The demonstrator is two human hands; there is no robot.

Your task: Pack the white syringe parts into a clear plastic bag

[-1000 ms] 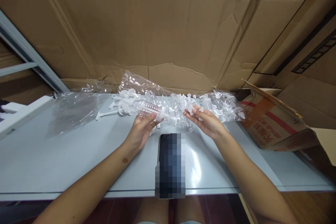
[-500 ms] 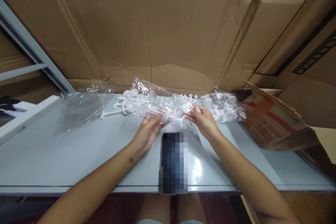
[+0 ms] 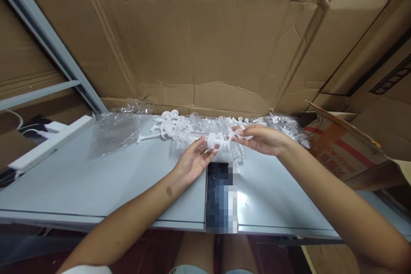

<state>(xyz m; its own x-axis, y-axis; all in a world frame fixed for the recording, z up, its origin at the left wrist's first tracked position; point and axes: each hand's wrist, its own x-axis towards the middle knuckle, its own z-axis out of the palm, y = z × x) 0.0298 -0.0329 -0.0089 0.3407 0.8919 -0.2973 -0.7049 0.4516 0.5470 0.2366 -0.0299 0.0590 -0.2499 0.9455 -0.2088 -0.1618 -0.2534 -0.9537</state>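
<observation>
**A:** ok what step is this? the left hand has thumb and fingers round a syringe, that much I get.

**B:** same read. It's lying sideways over the middle of the bench, between the phone at the near edge and the pile of white parts along the far edge. I'd call it the working-on-one-piece step: left steadies, right deals with the end.

**A:** and the right hand? is it actually pinching anything?

**B:** can't tell tbh. Its fingertips are bunched right by the syringe's white end, with bits of white plastic under them, and it all blurs together. Could be a grip, could be just a touch.

**A:** so what would the next move need?

**B:** my guess: a snug left hold so the barrel doesn't roll, and the right fingers lined up straight with the rod, no sideways push. Also I'd watch the loose clear tube just beyond the phone, it's right under the right hand and easy to knock.
</observation>
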